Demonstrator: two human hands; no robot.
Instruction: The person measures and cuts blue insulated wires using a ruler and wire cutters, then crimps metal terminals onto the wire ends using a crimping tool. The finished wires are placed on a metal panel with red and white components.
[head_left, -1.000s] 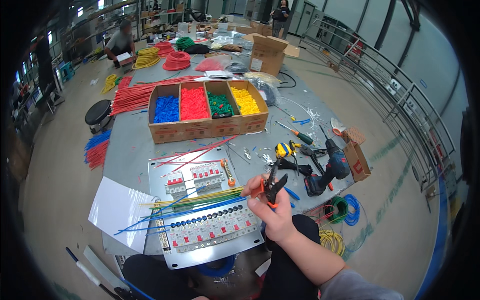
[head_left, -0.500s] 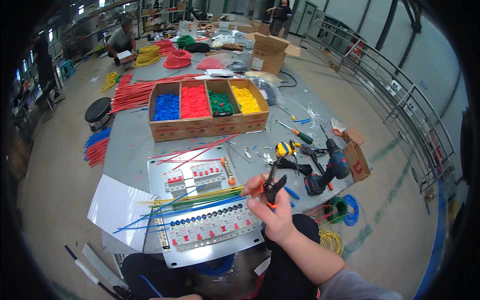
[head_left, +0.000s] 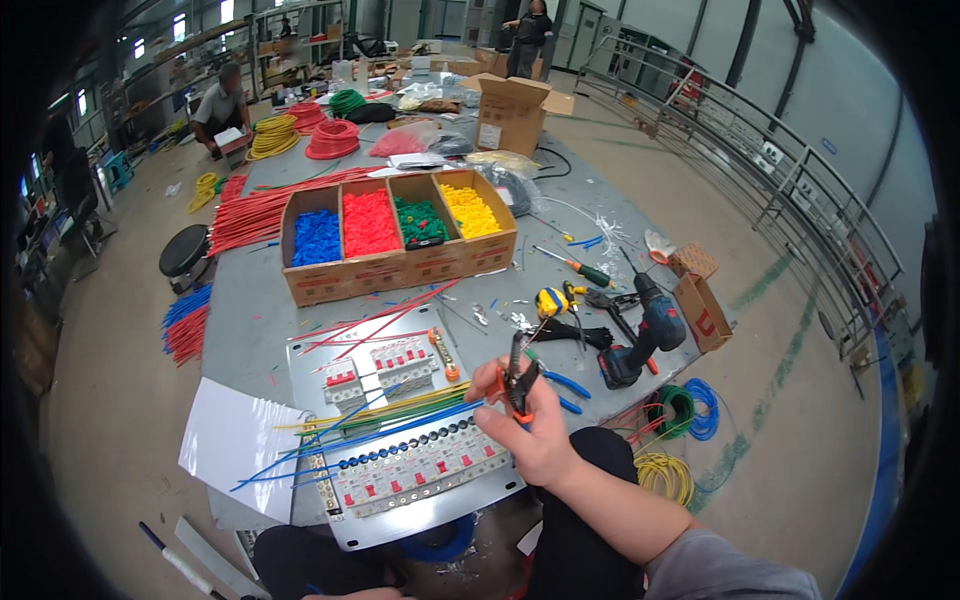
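Observation:
My right hand [head_left: 538, 432] is shut on a pair of orange-and-black handled pliers [head_left: 517, 383], jaws pointing up, at the right edge of a grey metal panel [head_left: 395, 525]. The panel carries rows of white circuit breakers with red levers [head_left: 400, 362]. A bundle of blue, green and yellow wires [head_left: 385, 425] lies across the panel, its right ends close to the pliers. My left hand is out of the picture.
A cardboard box [head_left: 400, 268] with blue, red, green and yellow pieces stands behind the panel. A blue drill [head_left: 648, 338], screwdriver [head_left: 575, 266] and cutters lie right. White paper [head_left: 238, 445] is left. Wire coils [head_left: 682, 412] lie on the floor. People work far back.
My right hand with the pliers has shifted only slightly beside the wire ends. The panel, wires and tools stay where they were.

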